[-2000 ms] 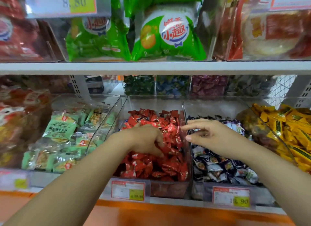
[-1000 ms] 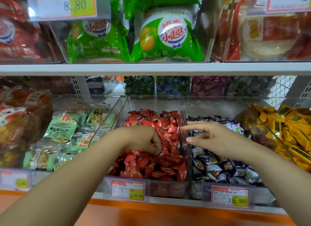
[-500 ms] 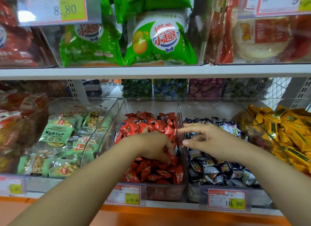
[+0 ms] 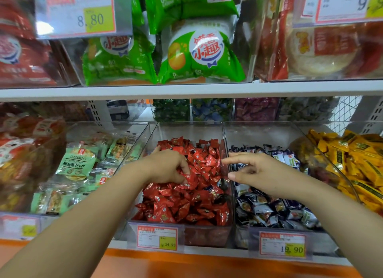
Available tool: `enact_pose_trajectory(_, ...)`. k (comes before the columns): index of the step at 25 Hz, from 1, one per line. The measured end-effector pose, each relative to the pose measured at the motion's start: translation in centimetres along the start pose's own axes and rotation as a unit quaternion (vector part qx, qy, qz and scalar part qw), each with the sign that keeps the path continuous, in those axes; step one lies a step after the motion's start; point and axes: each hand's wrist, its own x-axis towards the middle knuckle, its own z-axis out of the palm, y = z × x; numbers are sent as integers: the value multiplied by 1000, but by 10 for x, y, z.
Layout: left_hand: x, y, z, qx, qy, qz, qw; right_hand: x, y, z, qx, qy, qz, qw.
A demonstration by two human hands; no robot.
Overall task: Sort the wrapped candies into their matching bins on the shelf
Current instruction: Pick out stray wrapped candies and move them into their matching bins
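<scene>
Red candies (image 4: pixel 186 201) pinched by left hand (image 4: pixel 167 168); right hand (image 4: pixel 259 174) spread over dark-wrapped candies (image 4: pixel 269 211), clear divider (image 4: pixel 224 145) btwn.

Four clear bins stand side by side along the lower shelf (image 4: pixel 207 252). The middle-left bin (image 4: pixel 187 130) holds a heap of wrapped candies (image 4: pixel 186 207), and the left hand (image 4: pixel 167 169) lies on that heap, fingers curled among the wrappers. Just right of it, the next bin (image 4: pixel 261 132) holds small packets (image 4: pixel 275 213), with the right hand (image 4: pixel 261 174) above them near the shared wall. Bins of flat packs (image 4: pixel 76 163) and bars (image 4: pixel 356 159) flank the pair. Behind them runs a row of smaller bins (image 4: pixel 211 110); snack bags (image 4: pixel 199 54) sit on the upper shelf (image 4: pixel 186 90)
</scene>
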Motion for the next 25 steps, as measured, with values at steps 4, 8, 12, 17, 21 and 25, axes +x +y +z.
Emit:
enact_pose_trajectory(4,-2,3,-7,9,-34,-8,999,-1,1,0,-3,1,3,1000)
enact_pose_trajectory(8,2,26,-21,-113,-13,51,992,0,0,0,-3,3,6,1000)
enact_pose_trajectory(12,17,54,-10,-147,-25,47,988,0,0,0,-7,5,5,1000)
enact_pose_trajectory(17,29,55,17,-136,-44,7,990,-1,1,0,-7,2,3,1000)
enact_pose_trajectory(21,23,51,13,-171,-123,41,977,1,2,0,-3,5,0,1000)
enact_pose_trajectory(25,13,51,1,-120,-217,76,966,1,1,0,-7,5,-1,1000)
